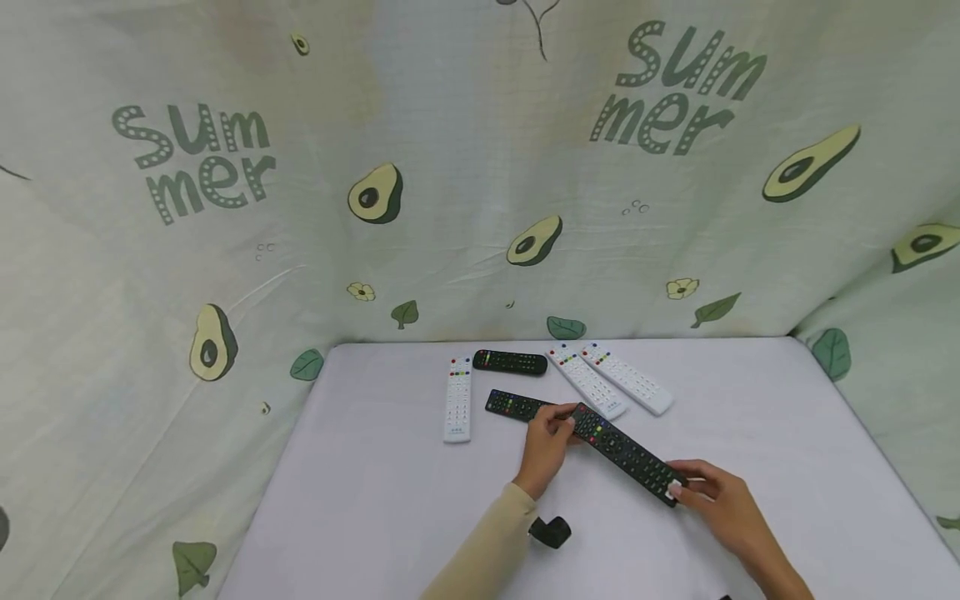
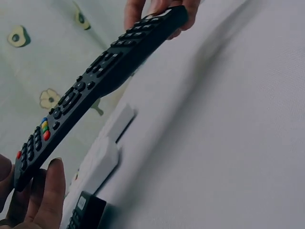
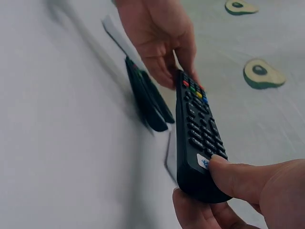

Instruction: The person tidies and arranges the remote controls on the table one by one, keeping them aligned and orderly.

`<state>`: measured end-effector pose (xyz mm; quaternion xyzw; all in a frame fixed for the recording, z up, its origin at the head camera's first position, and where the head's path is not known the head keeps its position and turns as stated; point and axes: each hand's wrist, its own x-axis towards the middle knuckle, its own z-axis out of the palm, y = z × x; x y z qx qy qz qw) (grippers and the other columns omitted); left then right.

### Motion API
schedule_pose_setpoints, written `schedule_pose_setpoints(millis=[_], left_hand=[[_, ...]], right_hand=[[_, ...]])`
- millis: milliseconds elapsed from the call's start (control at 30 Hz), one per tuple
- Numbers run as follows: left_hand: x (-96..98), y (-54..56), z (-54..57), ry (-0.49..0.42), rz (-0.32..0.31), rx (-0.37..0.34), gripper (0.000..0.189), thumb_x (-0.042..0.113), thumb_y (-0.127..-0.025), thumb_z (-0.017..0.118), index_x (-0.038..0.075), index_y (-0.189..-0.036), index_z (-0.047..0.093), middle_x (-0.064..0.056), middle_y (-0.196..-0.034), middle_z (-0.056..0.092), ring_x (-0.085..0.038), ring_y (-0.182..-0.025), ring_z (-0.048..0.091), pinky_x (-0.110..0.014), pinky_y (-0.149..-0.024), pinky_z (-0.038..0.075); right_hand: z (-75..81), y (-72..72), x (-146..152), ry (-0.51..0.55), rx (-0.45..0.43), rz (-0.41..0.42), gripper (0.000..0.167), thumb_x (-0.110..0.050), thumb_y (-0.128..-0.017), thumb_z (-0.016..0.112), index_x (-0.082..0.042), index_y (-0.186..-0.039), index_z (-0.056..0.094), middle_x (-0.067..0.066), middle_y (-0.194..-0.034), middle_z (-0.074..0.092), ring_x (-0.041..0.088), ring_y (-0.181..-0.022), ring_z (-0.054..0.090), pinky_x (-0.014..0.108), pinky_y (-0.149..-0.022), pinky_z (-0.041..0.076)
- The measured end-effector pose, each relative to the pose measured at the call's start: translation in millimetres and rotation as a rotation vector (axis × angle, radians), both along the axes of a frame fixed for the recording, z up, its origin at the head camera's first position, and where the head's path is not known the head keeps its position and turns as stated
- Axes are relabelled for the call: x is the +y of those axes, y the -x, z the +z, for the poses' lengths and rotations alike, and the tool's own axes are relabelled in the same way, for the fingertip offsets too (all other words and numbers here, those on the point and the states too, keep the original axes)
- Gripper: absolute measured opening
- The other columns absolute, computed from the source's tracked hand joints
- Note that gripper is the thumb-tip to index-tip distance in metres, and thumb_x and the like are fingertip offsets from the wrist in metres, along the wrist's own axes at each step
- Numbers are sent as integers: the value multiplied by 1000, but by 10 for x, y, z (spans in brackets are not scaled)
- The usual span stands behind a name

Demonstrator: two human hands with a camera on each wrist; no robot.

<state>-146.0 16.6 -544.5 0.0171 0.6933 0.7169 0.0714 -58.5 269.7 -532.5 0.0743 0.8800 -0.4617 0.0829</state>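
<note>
A long black remote control (image 1: 628, 452) with colored buttons is held above the table between both hands. My left hand (image 1: 546, 446) pinches its far end, the one with the red button. At its near end, beside a small white label, my right hand (image 1: 712, 500) grips it between thumb and fingers. In the right wrist view the right thumb presses on the face of the remote (image 3: 202, 129) near that label. The left wrist view shows the remote (image 2: 90, 95) slanting up, clear of the table. Behind the left hand lies another black remote (image 1: 513, 406), partly hidden by it.
A white remote (image 1: 457, 400) lies at left, with a black one (image 1: 510, 362) beside its top. Two more white remotes (image 1: 587, 382) (image 1: 628, 379) lie slanted at back right. A black object (image 1: 551, 532) shows by the left sleeve. A printed cloth (image 1: 450, 275) hangs behind the table.
</note>
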Motion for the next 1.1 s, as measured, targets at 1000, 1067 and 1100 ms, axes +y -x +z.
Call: schedule_pose_setpoints(millis=[1000,1067,1100], left_hand=[[-1183,-107,73,49,-16,-125,27,2,-106,52,-10,-125,66,-20,-127,67,-15,-95,67,-31,-80,62],[-1242,-121,74,63,-20,-125,27,2,-106,52,-11,-125,66,-20,-126,67,-14,-94,67,-31,-79,62],[-1269,-127,75,69,-22,-123,27,2,-106,52,-11,-125,66,-20,-126,67,-14,-94,67,-31,-78,62]], right_hand=[[-35,-286,-1216,581,-124,339,64,2,-92,69,15,-149,43,19,-119,64,19,-96,69,30,-80,63],[-39,-301,-1285,606,-143,350,65,2,-92,69,15,-149,41,19,-119,64,21,-98,70,31,-82,63],[-42,-309,-1320,616,-153,354,66,2,-92,69,15,-150,40,19,-119,63,23,-99,69,32,-82,64]])
